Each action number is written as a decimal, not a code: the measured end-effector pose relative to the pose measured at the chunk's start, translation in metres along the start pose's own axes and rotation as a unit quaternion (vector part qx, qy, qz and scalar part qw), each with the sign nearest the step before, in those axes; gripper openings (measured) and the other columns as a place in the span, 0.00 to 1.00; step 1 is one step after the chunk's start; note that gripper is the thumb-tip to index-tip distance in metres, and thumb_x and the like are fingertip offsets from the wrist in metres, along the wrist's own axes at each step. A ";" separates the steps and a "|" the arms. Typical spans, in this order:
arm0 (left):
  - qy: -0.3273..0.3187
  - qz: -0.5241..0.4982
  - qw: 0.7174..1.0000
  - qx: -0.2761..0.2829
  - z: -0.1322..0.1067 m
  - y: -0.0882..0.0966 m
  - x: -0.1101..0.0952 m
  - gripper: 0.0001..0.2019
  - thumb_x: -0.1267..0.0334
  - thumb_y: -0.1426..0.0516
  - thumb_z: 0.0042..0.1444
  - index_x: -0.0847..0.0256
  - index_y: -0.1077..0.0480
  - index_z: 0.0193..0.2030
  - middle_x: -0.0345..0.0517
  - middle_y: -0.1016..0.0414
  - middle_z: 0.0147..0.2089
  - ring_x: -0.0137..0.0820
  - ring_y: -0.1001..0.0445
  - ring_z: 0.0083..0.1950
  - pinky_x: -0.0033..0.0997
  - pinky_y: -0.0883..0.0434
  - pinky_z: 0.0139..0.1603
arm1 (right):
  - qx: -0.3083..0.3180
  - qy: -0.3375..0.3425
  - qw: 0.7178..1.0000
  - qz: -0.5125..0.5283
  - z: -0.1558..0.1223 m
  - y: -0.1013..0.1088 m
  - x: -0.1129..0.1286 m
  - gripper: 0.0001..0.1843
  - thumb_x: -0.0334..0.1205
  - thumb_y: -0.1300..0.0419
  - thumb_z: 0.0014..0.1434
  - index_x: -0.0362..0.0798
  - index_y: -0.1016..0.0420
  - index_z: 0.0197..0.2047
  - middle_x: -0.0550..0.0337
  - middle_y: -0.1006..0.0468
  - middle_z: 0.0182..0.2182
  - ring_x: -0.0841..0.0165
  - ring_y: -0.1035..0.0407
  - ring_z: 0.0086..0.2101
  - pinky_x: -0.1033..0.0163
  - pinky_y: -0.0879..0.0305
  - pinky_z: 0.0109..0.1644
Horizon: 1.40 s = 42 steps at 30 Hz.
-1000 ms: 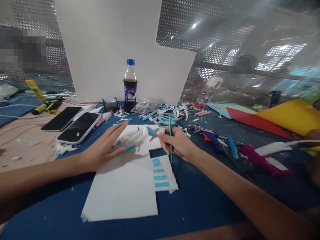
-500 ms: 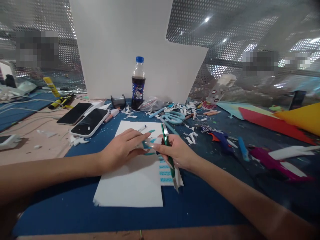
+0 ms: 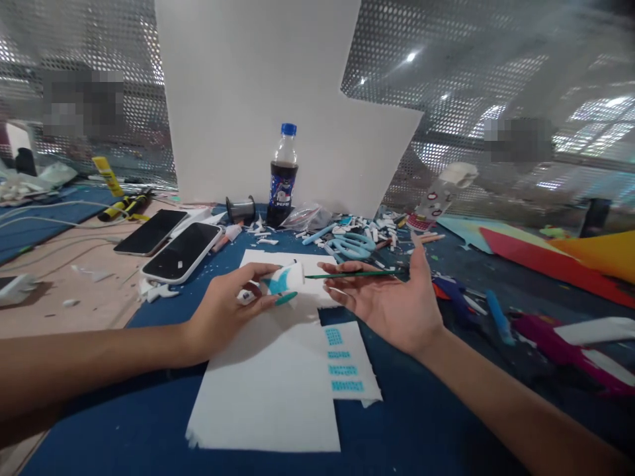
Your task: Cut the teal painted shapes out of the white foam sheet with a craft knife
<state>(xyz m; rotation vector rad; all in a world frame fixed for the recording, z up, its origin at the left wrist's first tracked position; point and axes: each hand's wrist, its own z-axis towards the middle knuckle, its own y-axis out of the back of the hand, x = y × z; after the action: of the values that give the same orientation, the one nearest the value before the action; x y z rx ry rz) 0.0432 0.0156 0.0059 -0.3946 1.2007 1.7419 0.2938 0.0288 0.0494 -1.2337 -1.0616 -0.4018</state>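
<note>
Sheet (image 3: 268,390) beneath left hand (image 3: 224,309) clamped on blue-and-white piece (image 3: 280,280), gap to right hand (image 3: 394,311), spread across edge with green stick (image 3: 364,273).

Pepsi bottle (image 3: 283,182): PEPSI, in pale capitals low on its dark blue label; it stands upright near the far edge of the desk (image 3: 407,423). From here that is the only word I can read.
White slip (image 3: 356,344), at the right edge of the white sheet (image 3: 268,390): teal blocks stacked one below another; whether they hold letters or only pattern, I can't tell.
Yellow glue stick (image 3: 108,176), towards the desk's far left corner: dark print, too small to read.
Clear tumbler (image 3: 439,198), by the far edge: red-ringed motifs, too blurred to make out.
</note>
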 end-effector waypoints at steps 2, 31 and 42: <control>0.011 -0.010 1.000 -0.007 -0.001 0.000 0.001 0.14 0.57 0.42 0.57 0.58 0.32 0.48 0.45 0.24 0.43 0.30 0.25 0.35 0.25 0.25 0.32 | -0.028 -0.016 0.999 -0.006 0.001 0.002 0.003 0.39 0.65 0.60 0.61 0.40 0.20 0.34 0.44 0.21 0.44 0.60 0.25 0.42 0.60 0.29 0.50; -0.045 -0.184 0.978 0.091 0.005 -0.007 0.011 0.25 0.65 0.47 0.63 0.47 0.49 0.63 0.46 0.33 0.44 0.32 0.28 0.41 0.36 0.23 0.42 | 0.005 0.018 0.970 -0.240 0.001 0.001 -0.017 0.11 0.45 0.43 0.62 0.45 0.30 0.39 0.70 0.40 0.17 0.79 0.51 0.16 0.69 0.53 0.21; -0.016 -0.185 0.981 0.057 0.003 -0.005 0.009 0.30 0.62 0.35 0.50 0.52 0.41 0.59 0.46 0.32 0.46 0.32 0.26 0.39 0.36 0.23 0.42 | -0.031 0.010 0.956 -0.291 -0.001 0.003 -0.019 0.24 0.52 0.33 0.50 0.48 0.44 0.27 0.69 0.32 0.17 0.79 0.48 0.16 0.70 0.56 0.20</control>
<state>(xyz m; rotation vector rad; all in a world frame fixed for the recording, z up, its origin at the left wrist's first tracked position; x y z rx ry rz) 0.0437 0.0226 -0.0014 -0.4850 1.1170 1.3489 0.2872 0.0243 0.0318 -0.9498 -1.3987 -0.9009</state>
